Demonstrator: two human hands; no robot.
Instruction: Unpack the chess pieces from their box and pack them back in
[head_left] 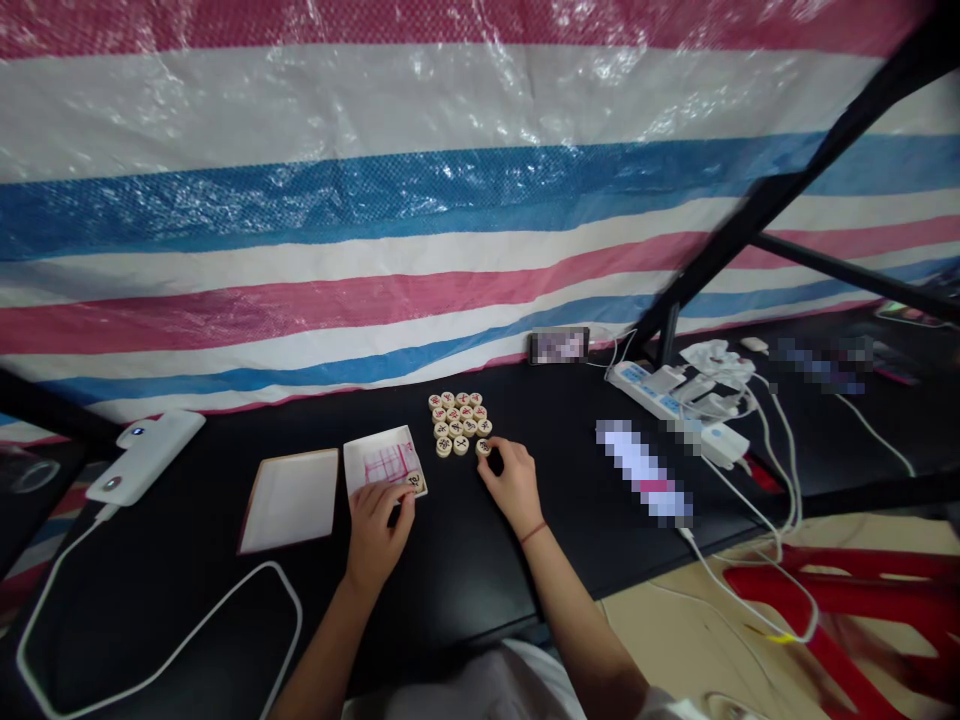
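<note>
Several round wooden chess pieces (459,420) lie in rows on the black table (187,560). My right hand (514,482) pinches the piece (484,448) at the near right corner of the group. My left hand (379,525) rests at the near edge of a small white box (382,460). Its fingers are curled on one piece (415,482) at the box's near right corner. The box holds a folded pink-lined sheet. Its white lid (291,498) lies flat to the left.
A white power bank (146,455) with a looping white cable (165,640) sits at the left. A power strip (675,405) with chargers and cords is at the right, a phone (559,345) behind. A striped tarp (375,200) forms the back wall. A red stool (840,590) stands right.
</note>
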